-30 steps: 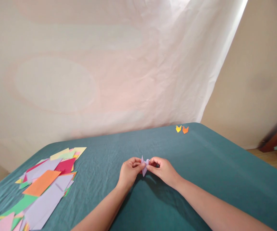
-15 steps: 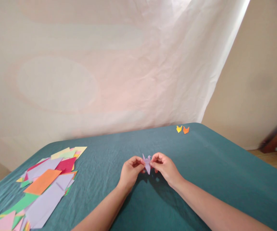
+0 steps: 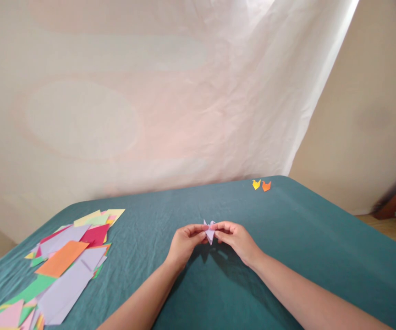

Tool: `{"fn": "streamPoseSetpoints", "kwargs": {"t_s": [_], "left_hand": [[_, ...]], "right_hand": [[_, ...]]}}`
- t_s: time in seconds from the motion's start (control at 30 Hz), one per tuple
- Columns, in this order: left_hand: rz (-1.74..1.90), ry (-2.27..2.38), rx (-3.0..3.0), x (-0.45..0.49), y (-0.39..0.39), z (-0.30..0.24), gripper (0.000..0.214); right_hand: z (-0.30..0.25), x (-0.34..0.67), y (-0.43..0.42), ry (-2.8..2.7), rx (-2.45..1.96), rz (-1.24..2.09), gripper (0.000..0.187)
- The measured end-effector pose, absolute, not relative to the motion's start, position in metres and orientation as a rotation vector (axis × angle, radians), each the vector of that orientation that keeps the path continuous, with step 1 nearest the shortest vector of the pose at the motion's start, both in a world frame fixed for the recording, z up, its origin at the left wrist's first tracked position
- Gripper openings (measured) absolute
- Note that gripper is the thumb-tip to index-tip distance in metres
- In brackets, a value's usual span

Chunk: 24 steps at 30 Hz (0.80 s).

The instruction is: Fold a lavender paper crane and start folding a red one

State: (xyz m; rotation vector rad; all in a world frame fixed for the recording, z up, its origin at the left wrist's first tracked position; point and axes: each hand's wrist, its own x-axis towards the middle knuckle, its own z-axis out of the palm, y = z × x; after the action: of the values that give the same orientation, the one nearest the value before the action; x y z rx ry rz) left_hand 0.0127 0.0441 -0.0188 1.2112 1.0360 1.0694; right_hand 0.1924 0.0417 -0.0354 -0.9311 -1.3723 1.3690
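Holding a lilac bird (image 3: pixel 210 236) over the green table (image 3: pixel 163 208), pinched at opposite sides between thumb and fingers of left hand (image 3: pixel 181 244) and right hand (image 3: pixel 238 241); probably light, easily creased (folded paper), best gripped by the edges.

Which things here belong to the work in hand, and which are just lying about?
In the work:
lilac folded paper
left hand and right hand, both pinching it

Seemingly just lying about, untouched:
coloured paper sheets
yellow folded bird
orange folded bird
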Motion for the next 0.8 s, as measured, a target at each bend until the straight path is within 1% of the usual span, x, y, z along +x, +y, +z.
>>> {"fn": "streamPoseSetpoints", "kwargs": {"t_s": [0.37, 0.8], "left_hand": [[1.076, 1.038, 1.225, 0.0153, 0.0441, -0.0201, 0.029], [1.079, 1.042, 1.202, 0.0161, 0.0416, -0.0178, 0.031]], "right_hand": [[-0.0392, 0.1937, 0.0452, -1.427, -0.951, 1.303, 0.031], [-0.0369, 0.1941, 0.0436, -1.381, -0.934, 1.358, 0.030]]}}
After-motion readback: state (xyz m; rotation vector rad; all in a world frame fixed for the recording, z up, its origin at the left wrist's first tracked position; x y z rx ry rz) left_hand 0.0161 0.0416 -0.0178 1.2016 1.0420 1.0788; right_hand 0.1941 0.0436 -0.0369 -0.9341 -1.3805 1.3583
